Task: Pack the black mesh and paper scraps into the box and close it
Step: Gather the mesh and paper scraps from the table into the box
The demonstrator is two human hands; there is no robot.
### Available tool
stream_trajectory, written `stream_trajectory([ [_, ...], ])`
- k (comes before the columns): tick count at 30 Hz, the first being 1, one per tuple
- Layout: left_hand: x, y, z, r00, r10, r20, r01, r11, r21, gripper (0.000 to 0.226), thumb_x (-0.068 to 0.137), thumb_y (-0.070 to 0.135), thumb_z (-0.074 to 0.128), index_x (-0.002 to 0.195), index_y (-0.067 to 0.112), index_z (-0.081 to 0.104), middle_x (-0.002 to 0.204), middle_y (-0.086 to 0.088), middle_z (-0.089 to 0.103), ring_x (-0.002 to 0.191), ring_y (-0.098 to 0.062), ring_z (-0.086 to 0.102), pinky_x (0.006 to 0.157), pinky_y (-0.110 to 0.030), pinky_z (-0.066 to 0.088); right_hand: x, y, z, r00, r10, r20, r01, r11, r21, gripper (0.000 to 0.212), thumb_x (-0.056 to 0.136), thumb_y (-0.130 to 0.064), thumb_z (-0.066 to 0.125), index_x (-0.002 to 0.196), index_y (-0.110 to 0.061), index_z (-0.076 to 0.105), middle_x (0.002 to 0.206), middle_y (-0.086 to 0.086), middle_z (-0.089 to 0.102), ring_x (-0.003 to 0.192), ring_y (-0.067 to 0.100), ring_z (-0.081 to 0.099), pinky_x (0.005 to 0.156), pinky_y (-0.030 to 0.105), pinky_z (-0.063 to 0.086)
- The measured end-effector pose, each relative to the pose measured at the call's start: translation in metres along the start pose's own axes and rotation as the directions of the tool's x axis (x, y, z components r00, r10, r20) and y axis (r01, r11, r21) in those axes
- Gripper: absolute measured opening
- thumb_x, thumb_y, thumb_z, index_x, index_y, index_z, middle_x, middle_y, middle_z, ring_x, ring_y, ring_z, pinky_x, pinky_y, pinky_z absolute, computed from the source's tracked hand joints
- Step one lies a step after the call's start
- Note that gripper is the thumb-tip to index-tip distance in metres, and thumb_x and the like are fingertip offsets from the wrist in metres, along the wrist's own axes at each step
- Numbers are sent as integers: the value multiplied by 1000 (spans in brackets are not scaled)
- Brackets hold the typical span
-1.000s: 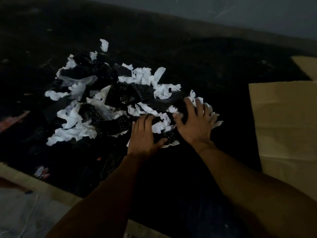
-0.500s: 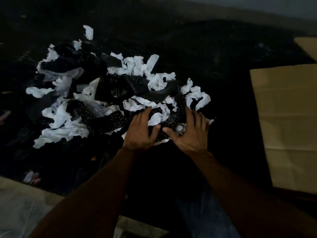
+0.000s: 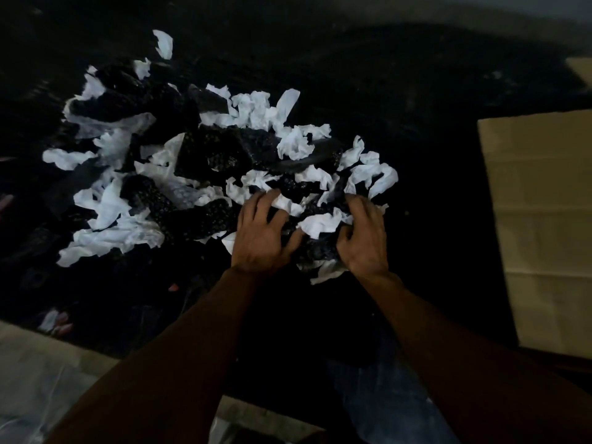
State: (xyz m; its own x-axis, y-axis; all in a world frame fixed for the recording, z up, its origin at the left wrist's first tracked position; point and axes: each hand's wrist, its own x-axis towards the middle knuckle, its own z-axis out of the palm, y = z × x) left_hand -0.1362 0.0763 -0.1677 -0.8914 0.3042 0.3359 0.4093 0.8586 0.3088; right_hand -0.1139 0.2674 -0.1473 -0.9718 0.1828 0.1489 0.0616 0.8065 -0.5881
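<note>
A heap of white paper scraps (image 3: 105, 203) and black mesh pieces (image 3: 211, 152) lies spread on a dark floor sheet. My left hand (image 3: 264, 235) and my right hand (image 3: 363, 241) press in from both sides on the near right part of the heap, fingers curled around a bunch of paper scraps and mesh (image 3: 317, 225) between them. A brown cardboard box flap (image 3: 541, 219) lies flat at the right edge, apart from the heap.
Pale cardboard and clear plastic (image 3: 38, 373) lie at the bottom left. A small pink and white scrap (image 3: 56, 322) sits near the sheet's front edge. A grey wall or floor strip (image 3: 480, 8) runs along the top.
My hands went from lying flat on the scraps to curling inward and closing toward each other, bunching scraps and mesh between them. The view shifted slightly.
</note>
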Motion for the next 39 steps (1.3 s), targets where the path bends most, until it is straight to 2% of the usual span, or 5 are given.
stream_trajectory([
  [5, 5, 2, 3, 994, -34, 101, 48, 990, -132, 35, 87, 25, 42, 113, 9, 57, 107, -11, 62, 99, -33, 56, 92, -37, 36, -10, 12, 0, 992, -127, -13, 125, 988, -90, 39, 78, -25, 53, 113, -12, 63, 134, 15, 50, 123, 34, 43, 100, 48, 41],
  [10, -3, -2, 5, 992, -13, 126, 16, 1000, -19, 51, 78, 31, 48, 127, 18, 52, 109, -10, 55, 101, -30, 50, 87, -44, 45, -20, 22, 5, 990, -108, 91, 120, 982, -144, 65, 72, -61, 54, 124, -21, 52, 146, 13, 30, 134, 33, 26, 106, 50, 30],
  [19, 4, -5, 17, 994, -98, -40, 92, 988, -127, 26, 68, 20, 68, 88, 6, 60, 109, -19, 54, 93, -37, 49, 77, -37, 45, -14, 27, 8, 995, -73, -61, 75, 997, 25, 51, 67, -33, 61, 106, -1, 54, 109, 17, 54, 104, 30, 46, 89, 34, 38],
  [30, 10, -2, -14, 963, -142, 230, 176, 975, -134, 47, 67, 36, 62, 109, 15, 62, 91, -13, 66, 86, -37, 59, 75, -37, 47, 2, 21, -10, 1000, 10, 16, -12, 993, 117, 46, 69, -13, 76, 110, -9, 58, 101, 15, 53, 96, 31, 54, 78, 27, 38],
  [39, 42, 17, -79, 957, -260, 130, 280, 944, -177, 84, 70, 73, 60, 136, 22, 50, 109, -10, 71, 106, -28, 64, 91, -35, 49, 19, -12, -39, 997, 76, -4, -72, 952, 299, 47, 72, -23, 83, 115, -11, 68, 108, 15, 64, 100, 26, 62, 89, 23, 46],
])
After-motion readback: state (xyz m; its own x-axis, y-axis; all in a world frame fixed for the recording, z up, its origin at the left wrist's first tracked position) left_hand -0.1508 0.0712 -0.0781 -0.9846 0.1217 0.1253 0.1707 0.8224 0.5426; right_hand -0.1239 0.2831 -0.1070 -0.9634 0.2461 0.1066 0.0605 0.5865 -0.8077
